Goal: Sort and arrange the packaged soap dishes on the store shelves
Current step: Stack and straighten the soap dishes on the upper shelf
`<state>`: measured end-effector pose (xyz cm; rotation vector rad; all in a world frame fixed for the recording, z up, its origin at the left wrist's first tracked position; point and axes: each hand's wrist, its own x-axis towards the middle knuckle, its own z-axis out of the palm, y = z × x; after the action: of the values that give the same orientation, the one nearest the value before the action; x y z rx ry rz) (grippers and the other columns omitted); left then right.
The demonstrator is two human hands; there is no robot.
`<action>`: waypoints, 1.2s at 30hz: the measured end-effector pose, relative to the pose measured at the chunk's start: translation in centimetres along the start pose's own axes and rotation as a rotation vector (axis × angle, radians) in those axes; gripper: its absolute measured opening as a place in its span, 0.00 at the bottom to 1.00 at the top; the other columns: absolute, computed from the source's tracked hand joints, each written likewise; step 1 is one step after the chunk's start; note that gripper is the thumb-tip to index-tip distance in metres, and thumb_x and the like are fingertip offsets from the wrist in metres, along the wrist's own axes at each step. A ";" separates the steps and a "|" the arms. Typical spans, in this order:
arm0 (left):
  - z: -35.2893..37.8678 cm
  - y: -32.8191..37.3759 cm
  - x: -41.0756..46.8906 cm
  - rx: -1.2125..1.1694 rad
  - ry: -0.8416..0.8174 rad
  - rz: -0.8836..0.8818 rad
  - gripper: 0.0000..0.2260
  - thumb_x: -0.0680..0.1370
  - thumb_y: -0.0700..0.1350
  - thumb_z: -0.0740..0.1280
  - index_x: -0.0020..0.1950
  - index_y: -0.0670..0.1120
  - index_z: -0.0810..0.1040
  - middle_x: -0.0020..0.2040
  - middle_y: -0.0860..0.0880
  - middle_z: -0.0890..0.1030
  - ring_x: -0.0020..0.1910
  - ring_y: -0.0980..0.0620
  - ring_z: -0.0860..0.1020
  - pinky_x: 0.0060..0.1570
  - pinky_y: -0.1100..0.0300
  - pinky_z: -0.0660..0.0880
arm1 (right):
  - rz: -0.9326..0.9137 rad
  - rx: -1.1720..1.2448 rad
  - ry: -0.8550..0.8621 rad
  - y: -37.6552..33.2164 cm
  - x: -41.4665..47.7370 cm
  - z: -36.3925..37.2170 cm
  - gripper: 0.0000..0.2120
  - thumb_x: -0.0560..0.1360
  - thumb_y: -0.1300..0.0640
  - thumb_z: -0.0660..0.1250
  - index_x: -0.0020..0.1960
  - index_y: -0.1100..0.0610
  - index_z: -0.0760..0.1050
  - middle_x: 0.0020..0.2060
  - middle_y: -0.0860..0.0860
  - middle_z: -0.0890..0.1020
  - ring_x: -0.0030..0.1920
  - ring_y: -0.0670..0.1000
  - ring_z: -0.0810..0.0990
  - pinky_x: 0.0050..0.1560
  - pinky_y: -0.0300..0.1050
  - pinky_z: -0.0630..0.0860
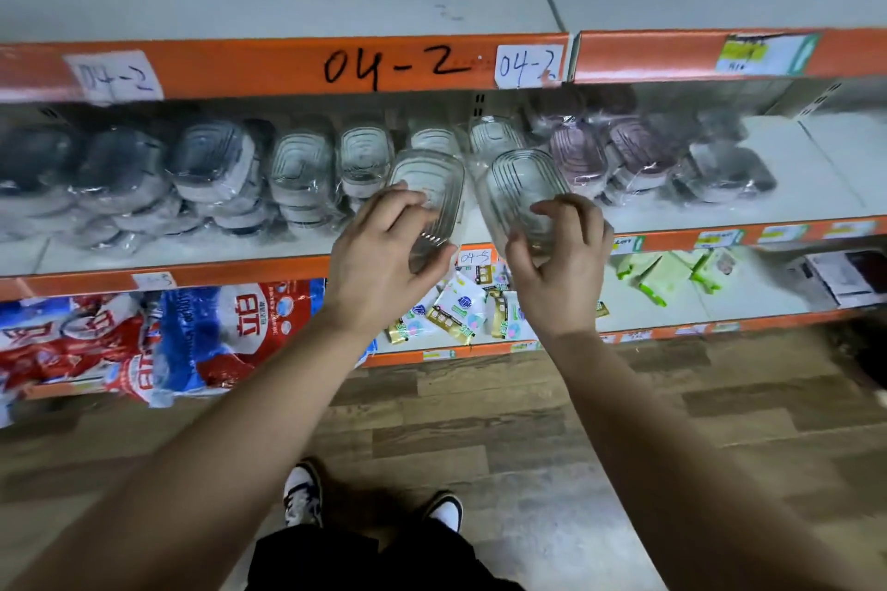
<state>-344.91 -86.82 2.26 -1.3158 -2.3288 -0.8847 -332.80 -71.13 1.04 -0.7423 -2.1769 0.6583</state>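
Note:
My left hand (384,250) grips a clear packaged soap dish (432,180) by its near end, held over the front edge of the middle shelf (192,250). My right hand (559,254) grips a second clear soap dish (521,185) the same way, just to the right. Behind them stand rows of wrapped dishes: clear and white ones (302,168) at the centre, dark grey ones (110,168) to the left, pink ones (581,154) and more grey ones (729,173) to the right.
An orange shelf edge marked 04-2 (393,65) overhangs the row. Bare white shelf (816,168) lies at the far right. Red and blue detergent bags (158,341) and small packets (461,307) fill the lower shelf. My shoes (302,494) stand on the wooden floor.

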 end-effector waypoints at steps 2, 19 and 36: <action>-2.3 0.9 -0.5 -0.022 0.044 0.033 0.14 0.75 0.50 0.71 0.55 0.42 0.83 0.56 0.45 0.81 0.62 0.44 0.78 0.57 0.49 0.78 | -0.009 0.053 0.041 -1.6 -0.5 -1.9 0.15 0.71 0.53 0.65 0.54 0.61 0.77 0.57 0.58 0.75 0.57 0.61 0.72 0.60 0.48 0.65; -19.4 -7.9 4.8 0.185 -0.003 -0.213 0.25 0.73 0.52 0.68 0.66 0.41 0.77 0.67 0.40 0.74 0.67 0.40 0.70 0.66 0.49 0.68 | -0.296 0.094 -0.099 -13.8 9.1 -1.0 0.20 0.74 0.48 0.62 0.59 0.59 0.78 0.60 0.57 0.74 0.61 0.60 0.72 0.61 0.44 0.65; -27.2 -23.9 8.1 0.074 -0.163 -0.264 0.19 0.75 0.61 0.67 0.57 0.49 0.76 0.54 0.47 0.79 0.59 0.43 0.73 0.58 0.51 0.72 | -0.192 -0.153 -0.248 -24.2 13.6 12.2 0.25 0.72 0.38 0.54 0.58 0.52 0.74 0.56 0.49 0.80 0.62 0.62 0.74 0.60 0.49 0.61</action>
<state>-370.09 -108.41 18.75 -1.1049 -2.6808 -0.7821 -357.15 -81.60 15.75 -0.5414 -2.5108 0.5109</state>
